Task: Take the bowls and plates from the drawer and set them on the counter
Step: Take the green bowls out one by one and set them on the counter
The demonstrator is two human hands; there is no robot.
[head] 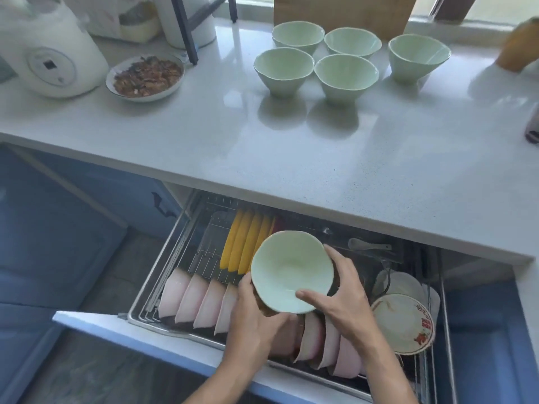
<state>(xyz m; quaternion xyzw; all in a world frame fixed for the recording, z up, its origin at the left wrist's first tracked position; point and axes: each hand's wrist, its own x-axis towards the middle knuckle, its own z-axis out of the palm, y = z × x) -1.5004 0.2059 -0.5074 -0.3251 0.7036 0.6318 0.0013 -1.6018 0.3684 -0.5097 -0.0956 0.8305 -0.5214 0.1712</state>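
Partly hidden left hand (256, 313), right hand (338, 290), green bowl (291, 271), drawer (163, 325)

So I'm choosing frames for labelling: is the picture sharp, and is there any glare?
Head view: window glare on the counter, which mirrors the green bowls; the edges bend and blur, the rice cooker is soft; the held bowl is clear.
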